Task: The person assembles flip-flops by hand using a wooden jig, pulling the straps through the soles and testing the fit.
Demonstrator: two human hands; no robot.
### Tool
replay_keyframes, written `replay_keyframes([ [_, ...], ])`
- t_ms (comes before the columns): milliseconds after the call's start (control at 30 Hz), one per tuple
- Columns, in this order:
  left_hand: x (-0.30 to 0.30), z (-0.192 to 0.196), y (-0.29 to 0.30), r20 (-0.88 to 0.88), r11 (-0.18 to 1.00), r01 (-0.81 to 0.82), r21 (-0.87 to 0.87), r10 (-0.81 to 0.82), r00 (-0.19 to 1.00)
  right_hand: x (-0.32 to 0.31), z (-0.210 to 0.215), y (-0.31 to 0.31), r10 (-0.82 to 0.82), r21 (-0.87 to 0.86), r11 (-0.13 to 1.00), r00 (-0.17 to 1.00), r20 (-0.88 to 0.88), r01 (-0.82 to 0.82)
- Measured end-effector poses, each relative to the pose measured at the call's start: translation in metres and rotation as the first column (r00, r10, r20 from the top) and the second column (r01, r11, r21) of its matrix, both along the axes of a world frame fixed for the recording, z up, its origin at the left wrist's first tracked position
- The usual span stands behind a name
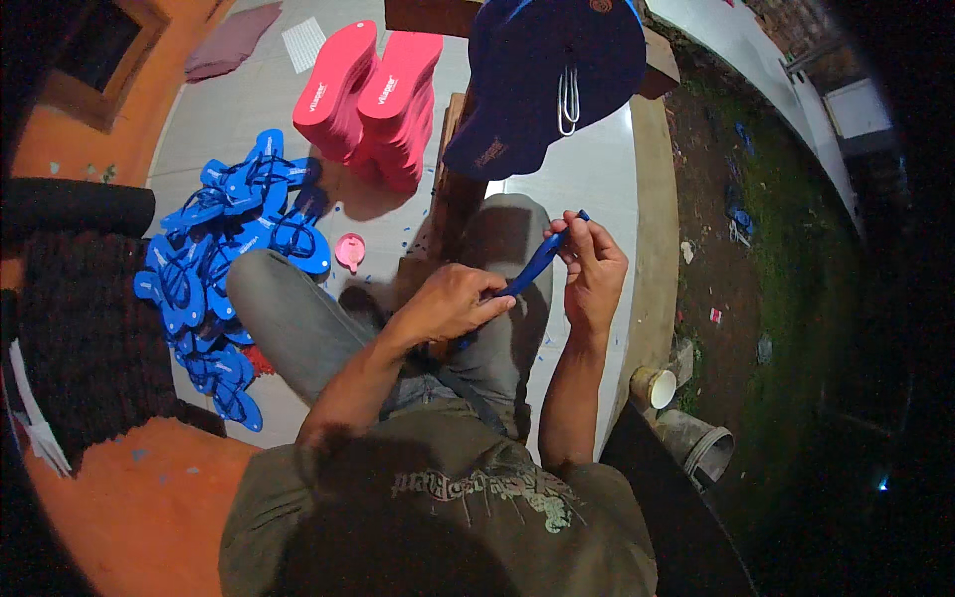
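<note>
Between my two hands, above my lap, stretches a blue flip-flop strap [534, 271]. My left hand [450, 301] is closed round its lower end, the thumb pressed on top. The upper end is pinched between thumb and fingers of my right hand [594, 264], and a short tip sticks out above them. Ahead of my hands, dark blue sole-shaped pieces [537, 90] stand high over a wooden bench, with a bent metal wire loop [568, 101] on top. How many pieces are underneath is hidden.
To the left lies a heap of blue flip-flops [239, 224]. Behind it stand two stacks of pink soles [398, 90]. A small pink round lid or dish [349, 251] is on the tiled floor among blue scraps. White buckets [708, 453] stand at the right, beyond the floor's edge [652, 239].
</note>
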State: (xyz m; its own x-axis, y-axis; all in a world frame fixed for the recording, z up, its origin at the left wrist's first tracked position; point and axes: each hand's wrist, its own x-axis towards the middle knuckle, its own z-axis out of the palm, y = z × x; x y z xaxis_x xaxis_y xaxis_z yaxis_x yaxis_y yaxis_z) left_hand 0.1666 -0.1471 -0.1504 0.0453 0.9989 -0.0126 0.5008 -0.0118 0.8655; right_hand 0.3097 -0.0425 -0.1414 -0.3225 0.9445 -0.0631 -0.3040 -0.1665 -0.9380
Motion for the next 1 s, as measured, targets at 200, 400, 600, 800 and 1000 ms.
replay_keyframes([
  [200, -0.007, 0.010, -0.009, -0.005, 0.993, -0.113, -0.038, 0.113, 0.994, -0.021, 0.024, -0.014, -0.002, -0.021, 1.000, 0.997, -0.072, 0.001],
  [400, -0.032, 0.009, -0.022, 0.219, 0.944, -0.279, -0.175, 0.314, 0.924, -0.027, 0.076, -0.010, 0.124, 0.161, 0.981, 0.986, -0.116, -0.104],
  [600, -0.058, -0.105, -0.039, -0.146, 0.941, -0.312, -0.134, 0.293, 0.945, -0.044, 0.118, -0.014, 0.134, 0.437, 0.890, 0.991, 0.029, -0.133],
  [800, -0.048, -0.128, -0.054, -0.104, 0.901, -0.326, -0.287, 0.309, 0.945, -0.052, 0.113, -0.009, 0.005, 0.546, 0.823, 0.965, 0.263, -0.154],
  [1000, -0.048, -0.116, -0.049, -0.119, 0.940, -0.319, -0.121, 0.305, 0.945, -0.044, 0.127, -0.003, -0.022, 0.546, 0.793, 0.883, 0.469, -0.271],
])
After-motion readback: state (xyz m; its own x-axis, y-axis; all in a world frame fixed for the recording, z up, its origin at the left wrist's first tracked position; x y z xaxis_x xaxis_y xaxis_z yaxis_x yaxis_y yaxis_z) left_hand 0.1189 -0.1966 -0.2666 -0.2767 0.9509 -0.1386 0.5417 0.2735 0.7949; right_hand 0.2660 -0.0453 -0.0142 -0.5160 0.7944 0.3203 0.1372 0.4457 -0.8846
